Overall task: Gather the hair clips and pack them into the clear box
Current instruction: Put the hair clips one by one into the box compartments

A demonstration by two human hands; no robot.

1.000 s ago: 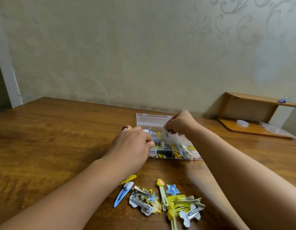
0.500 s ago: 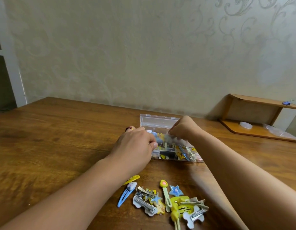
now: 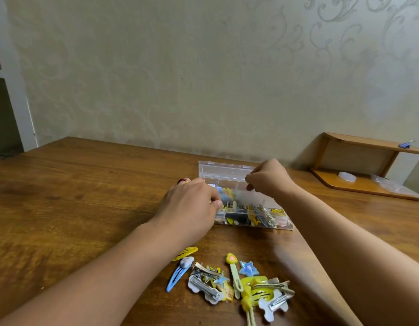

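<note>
The clear box (image 3: 262,225) lies open mid-table, its lid (image 3: 223,171) standing up at the back, with several blue and yellow clips inside. My left hand (image 3: 192,203) grips the box's left end, thumb on the front wall. My right hand (image 3: 268,178) hovers over the box's middle with its fingers curled. A blurred pale hair clip (image 3: 242,195) shows just under its fingertips; whether they still pinch it is unclear. A pile of loose hair clips (image 3: 232,282) lies on the table near me, between my forearms.
The wooden table (image 3: 74,196) runs back to a patterned wall. A low wooden shelf (image 3: 366,169) stands at the back right with a small white ring, a plastic bag and a blue clip on it. A white door frame is at far left.
My right hand dipped the pale clip into the box, then rose a little; the clip now blurs below its fingertips. My left hand stays on the box. The view shifted slightly.
</note>
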